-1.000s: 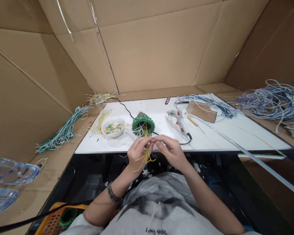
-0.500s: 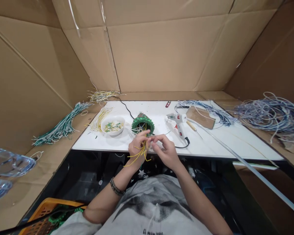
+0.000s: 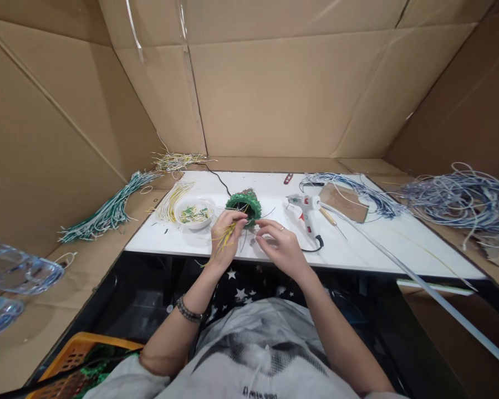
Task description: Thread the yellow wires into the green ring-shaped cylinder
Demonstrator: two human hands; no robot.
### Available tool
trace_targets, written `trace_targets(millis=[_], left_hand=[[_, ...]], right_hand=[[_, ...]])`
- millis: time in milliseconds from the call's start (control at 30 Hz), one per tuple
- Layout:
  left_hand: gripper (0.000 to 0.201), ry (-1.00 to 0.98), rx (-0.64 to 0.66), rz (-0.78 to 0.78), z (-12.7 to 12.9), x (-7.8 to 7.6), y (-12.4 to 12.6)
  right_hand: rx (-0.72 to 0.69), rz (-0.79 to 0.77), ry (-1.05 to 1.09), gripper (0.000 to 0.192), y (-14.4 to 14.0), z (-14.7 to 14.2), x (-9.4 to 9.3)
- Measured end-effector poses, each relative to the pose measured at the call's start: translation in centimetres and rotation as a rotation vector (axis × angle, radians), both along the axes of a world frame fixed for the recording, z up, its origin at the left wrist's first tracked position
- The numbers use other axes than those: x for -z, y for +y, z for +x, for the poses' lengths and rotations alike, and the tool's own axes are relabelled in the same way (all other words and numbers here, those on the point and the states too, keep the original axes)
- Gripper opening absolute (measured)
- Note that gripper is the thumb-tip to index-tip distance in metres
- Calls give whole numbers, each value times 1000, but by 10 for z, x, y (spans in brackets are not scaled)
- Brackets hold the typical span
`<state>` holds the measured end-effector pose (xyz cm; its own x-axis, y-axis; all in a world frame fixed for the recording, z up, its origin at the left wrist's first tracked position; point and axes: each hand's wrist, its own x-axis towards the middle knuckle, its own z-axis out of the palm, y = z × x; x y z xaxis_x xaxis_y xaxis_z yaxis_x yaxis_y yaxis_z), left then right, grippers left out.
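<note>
My left hand (image 3: pixel 225 238) is closed around a bundle of thin yellow wires (image 3: pixel 225 237), whose ends spread over the palm and wrist. Just beyond the fingertips a green, glittery cone-shaped piece (image 3: pixel 255 206) lies on its side, its dark open end toward me, with thin wires coming out of it. My right hand (image 3: pixel 283 246) is to the right of the opening, thumb and fingertips drawn together in a pinch. Whatever it pinches is too small to make out. A small gap separates the two hands.
On the white table (image 3: pixel 270 185) stand a bowl of cut wire bits (image 3: pixel 192 224) and a glue gun (image 3: pixel 308 213). Nearby are an awl (image 3: pixel 327 216), a cardboard piece (image 3: pixel 344 203), blue-white wires (image 3: pixel 468 199) and green-white wires (image 3: pixel 110 208). An orange basket (image 3: pixel 72 352) sits low left.
My left hand has moved a little left and up with the yellow wires, closer to the green piece's opening. My right hand has come apart from the left. The view has shifted slightly.
</note>
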<state>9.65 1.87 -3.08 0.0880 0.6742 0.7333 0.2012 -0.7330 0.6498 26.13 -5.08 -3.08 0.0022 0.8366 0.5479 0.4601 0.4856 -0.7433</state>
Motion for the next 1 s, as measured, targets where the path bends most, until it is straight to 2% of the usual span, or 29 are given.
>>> trace_targets(millis=[167,300,433,533,633,733,867,1000], left_hand=[[17,-109,36,-96,-9,5,14],[16,-67,-81,-19,-11,6,7],[14,-109,-232,33,-10,12,-2],[11,-205,-272,63,-10,16,-1],[16,-270,-151,-6,-13,12,5],[26,-351,-5,-134,-15,2,12],[33,-385,84,-227,-15,-11,18],[41,-348,133,-262,-15,-21,17]], right_hand=[[24,-7,39,12,7,-1,2],[23,28,70,19,17,-11,-4],[-112,71,51,23,36,-21,-23],[-248,87,-20,19,50,-22,-42],[-381,45,-82,18,61,-21,-56],[-409,-13,-51,23,67,-21,-58],[-303,-17,37,21,69,-26,-45],[-177,53,109,13,67,-33,-28]])
